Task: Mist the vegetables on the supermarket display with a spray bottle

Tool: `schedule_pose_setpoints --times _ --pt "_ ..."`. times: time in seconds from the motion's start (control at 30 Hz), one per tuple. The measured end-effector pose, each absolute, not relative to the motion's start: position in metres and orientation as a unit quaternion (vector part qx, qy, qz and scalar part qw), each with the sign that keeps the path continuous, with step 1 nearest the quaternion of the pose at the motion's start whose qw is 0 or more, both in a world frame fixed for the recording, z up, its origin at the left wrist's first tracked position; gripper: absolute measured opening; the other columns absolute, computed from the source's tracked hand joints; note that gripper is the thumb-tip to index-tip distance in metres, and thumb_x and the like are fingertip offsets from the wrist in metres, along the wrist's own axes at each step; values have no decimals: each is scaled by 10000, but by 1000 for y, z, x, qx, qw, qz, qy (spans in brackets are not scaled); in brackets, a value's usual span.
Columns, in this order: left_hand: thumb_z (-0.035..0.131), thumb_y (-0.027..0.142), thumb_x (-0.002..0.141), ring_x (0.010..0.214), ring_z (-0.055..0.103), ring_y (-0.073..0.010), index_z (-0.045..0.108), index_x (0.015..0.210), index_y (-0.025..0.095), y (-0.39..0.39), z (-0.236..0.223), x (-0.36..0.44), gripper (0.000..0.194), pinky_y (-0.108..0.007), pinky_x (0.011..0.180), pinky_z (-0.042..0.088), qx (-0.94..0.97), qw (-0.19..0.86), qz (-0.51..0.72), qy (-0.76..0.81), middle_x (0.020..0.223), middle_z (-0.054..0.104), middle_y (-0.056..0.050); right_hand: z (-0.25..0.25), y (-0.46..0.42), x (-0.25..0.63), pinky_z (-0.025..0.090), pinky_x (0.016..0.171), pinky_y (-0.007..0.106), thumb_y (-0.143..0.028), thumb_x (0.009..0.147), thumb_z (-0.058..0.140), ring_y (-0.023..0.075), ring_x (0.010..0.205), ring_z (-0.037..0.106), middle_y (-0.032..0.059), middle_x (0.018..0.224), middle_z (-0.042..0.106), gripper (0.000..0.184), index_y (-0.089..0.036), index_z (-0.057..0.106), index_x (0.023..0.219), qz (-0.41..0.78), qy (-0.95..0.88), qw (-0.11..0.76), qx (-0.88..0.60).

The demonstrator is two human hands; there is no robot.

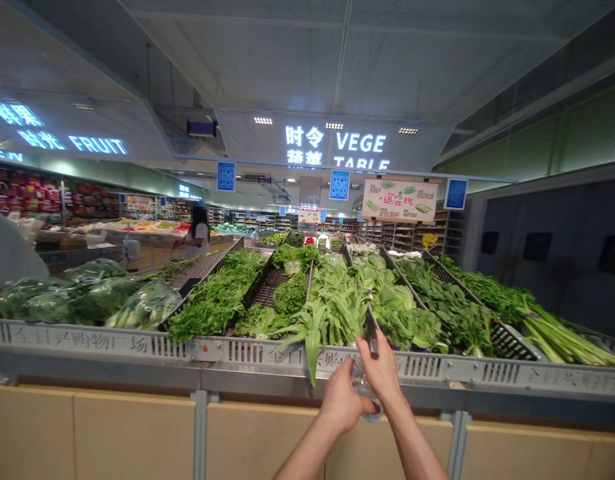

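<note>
A big shop ceiling hangs overhead, with glowing signs for fruit [97, 145] on the left and vegetables [360, 143] in the middle. Below them a long vegetable stand [112, 340] with a metal front rail runs across the view. It is full of green leaves. Black dividers [370, 320] split it into rows that go far back. Bagged greens [87, 293] lie on the left side. Long green stalks [562, 333] lie on the right side. One long leaf [312, 347] hangs down over the front rail, near the middle.

Far back on the left, a person [197, 233] stands by the fruit tables.

The two bare hands are close together in front of the rail. The left hand [341, 400] is curled, with its fingers closed around a small clear plastic thing [363, 393]. I cannot tell what it is. The right hand [382, 370] is just beside it, touching the same clear thing. Its fingers pinch together up by the end of a black divider. The clear thing sits between both hands, just below the rail.
</note>
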State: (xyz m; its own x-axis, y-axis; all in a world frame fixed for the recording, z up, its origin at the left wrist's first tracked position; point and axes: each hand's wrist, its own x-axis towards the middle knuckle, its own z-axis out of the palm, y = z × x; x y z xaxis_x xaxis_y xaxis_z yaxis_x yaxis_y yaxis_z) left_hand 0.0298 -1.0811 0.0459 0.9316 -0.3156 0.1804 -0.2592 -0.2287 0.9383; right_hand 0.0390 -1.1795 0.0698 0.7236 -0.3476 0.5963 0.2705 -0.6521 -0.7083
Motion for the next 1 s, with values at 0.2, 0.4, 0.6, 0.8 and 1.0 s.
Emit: schedule_pose_setpoints --times 0.2,0.4,0.6,0.8,1.0 --pt "719 146 351 922 518 -248 499 1044 138 -1076 45 33 727 -315 788 413 792 586 4 -172 998 586 -60 76 -1174 42 400 637 275 -418 701 394 179 700 551 49 756 593 303 -167 505 829 -370 1 418 -830" --pt "712 139 368 868 535 -232 513 1011 126 -1071 48 31 674 -313 761 419 790 588 3 -172 969 596 -64 80 -1172 42 405 655 276 -368 650 470 173 722 547 48 802 597 350 -147 509 919 -327 -22 448 -832" --pt "712 134 361 830 545 -219 509 1009 130 -1070 51 30 680 -296 722 425 795 584 3 -166 951 600 -57 81 -1171 43 403 661 282 -368 657 450 178 731 546 52 791 608 345 -145 546 902 -341 -23 443 -829" --pt "710 130 352 825 546 -218 505 1016 131 -1069 55 27 695 -282 707 426 800 576 22 -166 950 601 -54 84 -1168 42 402 653 264 -408 704 391 173 723 553 52 762 605 320 -158 535 840 -357 -10 416 -836" --pt "725 158 344 921 515 -243 494 1037 130 -1067 55 26 731 -301 784 407 801 577 39 -157 1021 575 -67 90 -1165 39 398 620 253 -394 723 361 169 686 561 40 716 607 294 -174 534 813 -348 8 389 -853"
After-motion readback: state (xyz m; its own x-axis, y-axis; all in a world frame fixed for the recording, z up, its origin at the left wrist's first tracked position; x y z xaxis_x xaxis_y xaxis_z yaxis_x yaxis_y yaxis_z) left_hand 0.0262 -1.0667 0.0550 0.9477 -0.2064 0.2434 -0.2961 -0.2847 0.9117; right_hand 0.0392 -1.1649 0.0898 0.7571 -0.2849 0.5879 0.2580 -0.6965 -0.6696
